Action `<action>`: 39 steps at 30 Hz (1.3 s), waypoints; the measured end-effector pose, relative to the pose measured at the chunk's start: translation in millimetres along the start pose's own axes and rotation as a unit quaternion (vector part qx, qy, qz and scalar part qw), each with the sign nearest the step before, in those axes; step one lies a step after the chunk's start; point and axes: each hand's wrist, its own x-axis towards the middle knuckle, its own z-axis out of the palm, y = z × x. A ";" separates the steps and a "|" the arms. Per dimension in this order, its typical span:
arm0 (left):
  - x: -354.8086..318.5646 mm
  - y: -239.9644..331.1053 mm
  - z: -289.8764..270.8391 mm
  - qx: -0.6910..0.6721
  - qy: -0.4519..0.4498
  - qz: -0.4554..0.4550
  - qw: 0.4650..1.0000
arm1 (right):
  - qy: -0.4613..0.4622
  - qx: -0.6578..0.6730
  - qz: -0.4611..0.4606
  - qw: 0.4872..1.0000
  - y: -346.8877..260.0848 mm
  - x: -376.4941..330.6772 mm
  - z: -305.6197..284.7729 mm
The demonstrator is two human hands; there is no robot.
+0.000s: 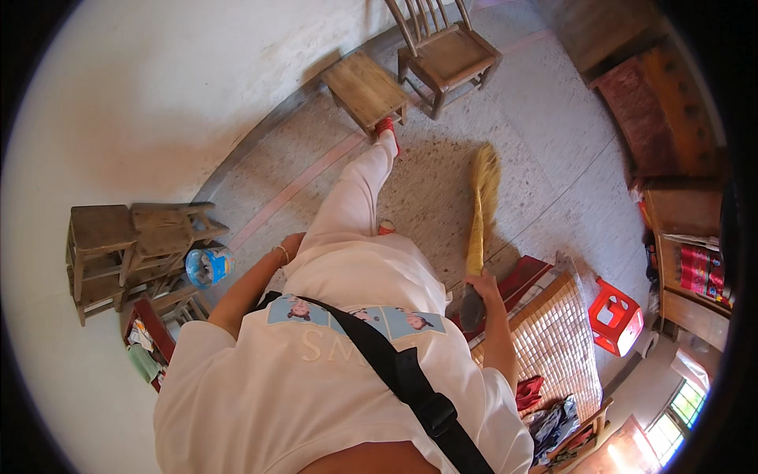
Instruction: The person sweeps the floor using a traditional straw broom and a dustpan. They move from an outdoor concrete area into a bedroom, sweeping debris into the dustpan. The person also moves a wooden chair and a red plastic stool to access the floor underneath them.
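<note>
My right hand [483,286] is wrapped round the yellow handle of a straw broom [476,237]. The broom's fanned bristles [486,166] point away from me over the floor, and a dark grey part [472,310] shows just behind the hand. My left hand [292,246] hangs beside my left thigh, with a bracelet at the wrist; its fingers are mostly hidden. One leg stretches forward, and its red shoe [384,126] is at the near edge of a low wooden stool [365,85].
A wooden chair [448,57] stands beyond the stool. Stacked wooden stools [101,229] and a clear blue-labelled tub [208,267] stand along the left wall. On the right are a woven mat [553,336], a red plastic stool [615,317] and wooden cabinets [691,213].
</note>
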 end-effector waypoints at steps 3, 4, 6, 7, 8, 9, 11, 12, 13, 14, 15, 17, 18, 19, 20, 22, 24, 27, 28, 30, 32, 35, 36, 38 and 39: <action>7.1 -39.5 5.6 -0.001 -0.008 -0.028 1.000 | -0.001 -0.013 -0.008 1.000 0.5 0.4 1.5; 9.4 -81.1 12.5 0.120 -0.005 -0.006 0.993 | -0.016 0.009 -0.006 1.000 -8.1 -4.4 4.6; 5.8 -104.5 17.7 0.166 -0.011 -0.012 0.986 | -0.014 0.041 -0.005 0.999 -10.0 -9.1 8.6; 1.5 -106.9 18.0 0.142 -0.011 -0.030 0.989 | -0.005 0.048 -0.009 0.999 -8.7 -10.3 11.2; -3.8 -101.8 18.1 0.115 -0.011 -0.046 0.992 | 0.006 0.054 -0.013 0.998 -7.9 -11.7 13.0; -9.1 -97.4 19.4 0.091 -0.010 -0.060 0.994 | 0.015 0.046 -0.016 0.999 -7.4 -13.7 13.3; -24.2 -90.5 23.8 0.044 -0.002 -0.090 0.995 | 0.030 0.024 -0.024 0.999 -8.1 -20.0 12.8; -31.4 -87.8 26.1 0.032 0.000 -0.100 0.994 | 0.019 0.039 -0.013 0.999 -12.0 -22.8 10.0; -38.6 -85.4 27.9 0.017 0.005 -0.111 0.994 | 0.008 0.054 -0.003 0.998 -17.2 -26.5 5.9; -46.8 -82.0 30.5 0.004 0.008 -0.120 0.993 | -0.004 0.068 0.008 0.998 -20.4 -29.1 2.2; -53.2 -78.8 33.4 -0.007 0.010 -0.128 0.992 | -0.013 0.054 0.005 0.998 -18.1 -24.6 -1.9; -62.1 -71.4 35.3 -0.025 0.012 -0.138 0.990 | -0.028 0.031 0.002 0.999 -15.4 -15.2 -7.5; -64.5 -67.1 35.4 -0.033 0.011 -0.141 0.989 | -0.023 0.036 -0.004 0.999 -17.0 -15.9 -7.8; -66.3 -62.6 34.8 -0.042 0.011 -0.146 0.988 | -0.018 0.041 -0.011 0.999 -18.7 -18.1 -9.6; -84.3 -65.5 35.6 -0.051 0.019 -0.162 0.985 | -0.027 0.041 -0.022 0.999 -28.1 -24.4 -8.6; -97.6 -67.4 37.3 -0.067 0.024 -0.183 0.981 | -0.011 0.047 -0.024 0.999 -37.1 -43.3 -7.5; -112.4 -69.5 38.8 -0.083 0.026 -0.205 0.975 | -0.008 0.049 -0.029 0.998 -45.3 -70.7 -7.4; -138.5 -74.9 41.8 -0.101 0.028 -0.240 0.965 | -0.055 0.041 -0.041 0.997 -60.1 -113.4 -10.4; -149.5 -75.4 43.4 -0.108 0.028 -0.254 0.961 | -0.087 0.040 -0.040 0.995 -64.8 -123.7 -12.3; -156.2 -74.1 38.6 -0.119 0.027 -0.270 0.955 | -0.117 0.039 -0.074 0.990 -72.5 -133.3 -11.1; -175.6 -74.6 43.4 -0.132 0.035 -0.288 0.948 | -0.168 -0.030 -0.137 0.976 -82.2 -125.3 -13.6; -196.5 -75.5 53.1 -0.153 0.047 -0.310 0.937 | -0.239 -0.088 -0.216 0.942 -122.3 -107.8 -14.3; -196.4 -76.1 54.7 -0.158 0.052 -0.313 0.935 | -0.261 -0.099 -0.237 0.931 -138.8 -99.8 -12.4; -205.6 -74.1 62.1 -0.171 0.060 -0.320 0.930 | -0.241 -0.158 -0.295 0.911 -146.6 -56.4 8.5; -205.0 -74.9 65.5 -0.178 0.065 -0.321 0.928 | -0.278 -0.152 -0.299 0.900 -164.1 -41.3 16.7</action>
